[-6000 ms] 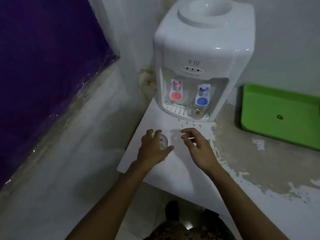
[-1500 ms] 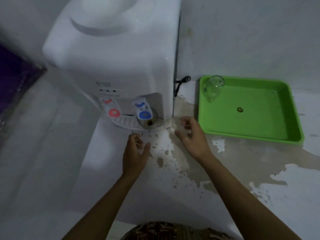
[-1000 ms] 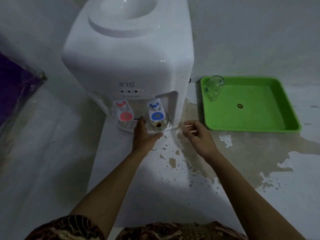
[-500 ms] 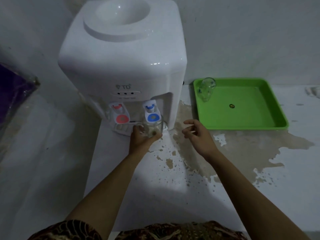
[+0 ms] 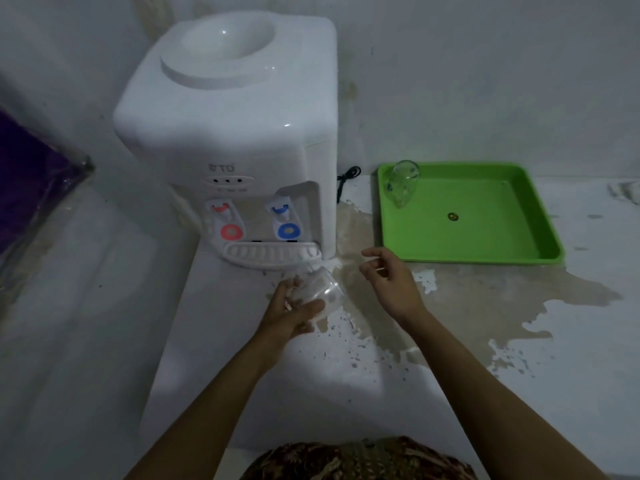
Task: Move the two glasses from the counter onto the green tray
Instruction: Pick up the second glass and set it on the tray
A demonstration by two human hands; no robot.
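Glass (image 5: 320, 289) clamped in left hand (image 5: 294, 311) | right hand (image 5: 389, 284) beside it, fingers loosely apart, empty

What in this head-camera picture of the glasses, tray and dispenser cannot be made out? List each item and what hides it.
1. Glass in the left hand: motion blur hides whether it holds anything.
2. Small dark spot on the green tray: too small to identify.
3. Dispenser logo: too small and dim to read.
4. Purple object: cut off by the left edge.
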